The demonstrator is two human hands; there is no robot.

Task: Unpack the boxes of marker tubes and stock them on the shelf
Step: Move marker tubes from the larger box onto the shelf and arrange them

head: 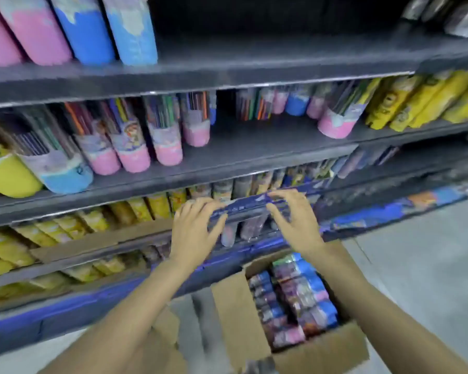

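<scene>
Both hands of the person were stretched forward to the lower part of a dark grey metal shelf unit [254, 74]. The left hand [193, 228] and the right hand [289, 214] held between them a shiny blue plastic pack of marker tubes [247, 205], one hand at each end. The fingers of both hands were bent over the top edge of the pack and pinched it, the thumbs under it; the picture was blurred by motion, so the exact contact was not clear. The pack was in front of the edge of a low shelf, just above some clear tubes [243, 229] that stood there. Below the hands, on the pale grey floor [416, 265], stood an open brown cardboard box [241, 314] with its flaps turned out, and inside it lay more blue and pink packed marker tubes [295, 300] in rows. On the higher shelves stood clear tubes with pink bases [135, 155], tubes with blue bases [68, 179], and yellow packs [416, 101] at the right.
</scene>
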